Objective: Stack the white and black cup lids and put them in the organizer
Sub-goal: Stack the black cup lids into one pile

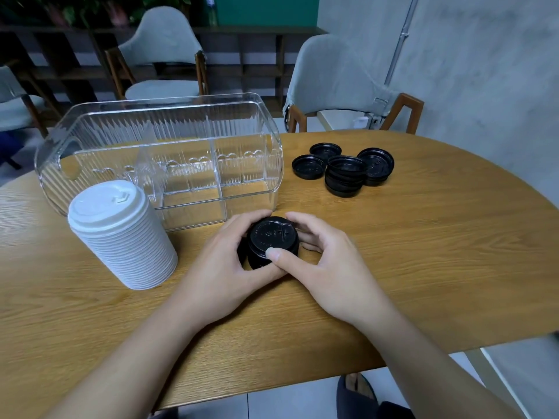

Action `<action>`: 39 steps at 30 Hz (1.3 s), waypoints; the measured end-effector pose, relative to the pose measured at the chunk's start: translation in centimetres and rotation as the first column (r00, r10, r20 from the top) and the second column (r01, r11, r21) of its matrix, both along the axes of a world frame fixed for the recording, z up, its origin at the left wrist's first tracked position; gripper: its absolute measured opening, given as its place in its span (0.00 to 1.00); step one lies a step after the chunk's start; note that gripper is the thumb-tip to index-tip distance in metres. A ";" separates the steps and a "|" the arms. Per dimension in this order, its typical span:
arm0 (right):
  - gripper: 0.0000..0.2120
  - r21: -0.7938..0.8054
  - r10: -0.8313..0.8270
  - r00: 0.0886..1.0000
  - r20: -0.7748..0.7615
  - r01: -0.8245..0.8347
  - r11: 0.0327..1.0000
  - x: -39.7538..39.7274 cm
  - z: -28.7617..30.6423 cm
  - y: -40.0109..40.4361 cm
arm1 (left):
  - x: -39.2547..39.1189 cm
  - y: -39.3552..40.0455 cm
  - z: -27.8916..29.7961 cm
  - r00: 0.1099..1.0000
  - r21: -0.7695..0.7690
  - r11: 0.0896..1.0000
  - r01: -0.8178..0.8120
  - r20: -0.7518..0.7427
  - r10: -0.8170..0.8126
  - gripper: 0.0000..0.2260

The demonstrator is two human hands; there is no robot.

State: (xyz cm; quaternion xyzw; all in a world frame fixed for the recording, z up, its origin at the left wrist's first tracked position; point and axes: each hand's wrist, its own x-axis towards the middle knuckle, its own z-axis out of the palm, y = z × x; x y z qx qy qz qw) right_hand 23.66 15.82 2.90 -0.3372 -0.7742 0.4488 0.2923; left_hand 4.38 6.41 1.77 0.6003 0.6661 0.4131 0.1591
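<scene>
The hands (272, 255) cover most of a black lid stack's (272, 240) sides, so its height cannot be told. The table (423, 267) is cut off at the left edge.

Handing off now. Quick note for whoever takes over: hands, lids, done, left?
Left hand and right hand: both grip the black lid stack on the table, in front of the organizer.
Done: white lid stack built, standing left of the hands.
Left: loose black lids at far right still to stack; organizer holds nothing yet.
</scene>
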 end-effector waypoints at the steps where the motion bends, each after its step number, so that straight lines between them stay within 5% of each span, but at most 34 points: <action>1: 0.30 -0.011 -0.007 1.000 -0.008 0.007 1.000 0.1 -0.1 0.1 | 0.0 0.0 0.1 1.000 -0.003 1.000 -0.009 -0.006 0.009 0.36; 10: 0.21 0.052 -0.255 0.963 -0.085 0.260 0.964 2.2 1.3 4.6 | 1.0 1.7 0.7 0.996 -0.035 0.998 -0.042 -0.077 0.039 0.40; 16: 0.17 0.560 -0.408 0.910 0.071 0.303 0.772 2.6 1.9 10.2 | 2.9 3.3 0.9 0.997 -0.042 0.998 -0.054 -0.063 0.052 0.40; 19: 0.20 0.680 -0.465 0.858 0.216 0.210 0.703 2.1 2.2 13.1 | 3.4 4.1 0.5 0.998 -0.031 0.998 -0.056 -0.045 0.054 0.40; 25: 0.21 0.680 -0.460 0.793 0.399 0.080 0.728 0.7 1.5 15.2 | 3.4 4.5 0.0 0.998 -0.024 0.998 -0.058 -0.026 0.058 0.40; 30: 0.11 0.691 -0.463 0.830 0.311 0.137 0.710 0.9 0.6 14.0 | 3.2 4.2 -0.1 0.998 -0.025 0.998 -0.056 -0.035 0.055 0.40; 39: 0.09 0.694 -0.378 0.909 0.179 0.156 0.703 -0.3 -0.6 6.2 | 1.9 2.8 0.1 0.994 -0.036 0.994 -0.102 -0.045 0.101 0.39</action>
